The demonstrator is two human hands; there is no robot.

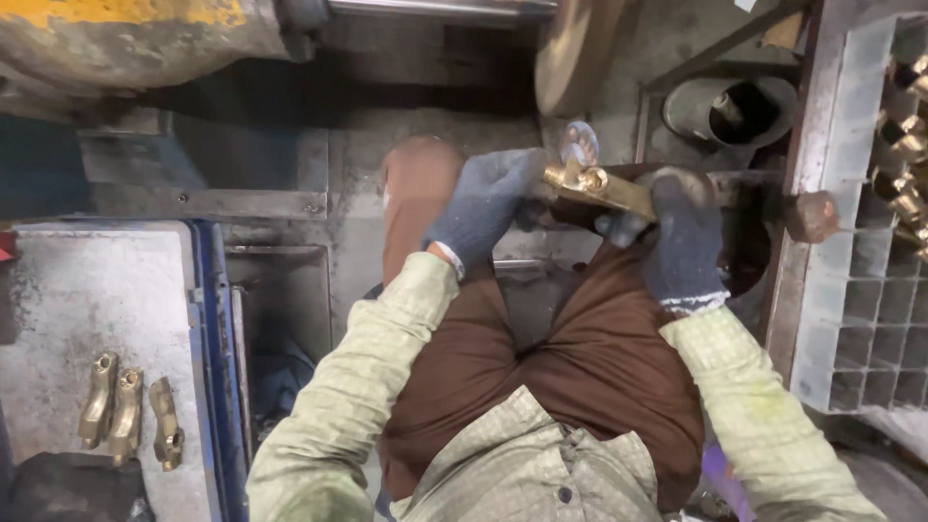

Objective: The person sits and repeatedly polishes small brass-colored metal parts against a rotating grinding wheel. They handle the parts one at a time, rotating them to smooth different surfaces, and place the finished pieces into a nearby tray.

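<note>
Presently, the person is sitting with brown-clad knees apart, both arms in pale green checked sleeves reaching forward. Nearest on the left, three brass castings [129, 418] are lying side by side on a grey table [58, 290] with a blue edge.

Above the knees, both gloved hands are gripping one brass fitting [601, 187]. The left hand [488, 198], in a blue-grey knit glove, is closing around its left end; the right hand [684, 237], gloved alike, is wrapping round its right end. The fitting's long axis is running roughly left to right, tilting slightly down toward the right hand. Its rounded boss is sitting at the left end, pointing up toward a buffing wheel [570, 48] just beyond; a pale disc-shaped part is showing directly above the boss, blurred.

Judged risks: the fitting is being held close to the wheel, so a catch on an edge could be snatching it from the gloves. Knit glove fibres could be snagging on the wheel, drawing fingers in. The grip at each end is short, so a slip could be dropping the piece into the lap.

Farther right, a white grid rack [851, 290] is holding more brass pieces [904, 145] in its upper cells. A dark round bin [730, 106] is standing behind.
</note>
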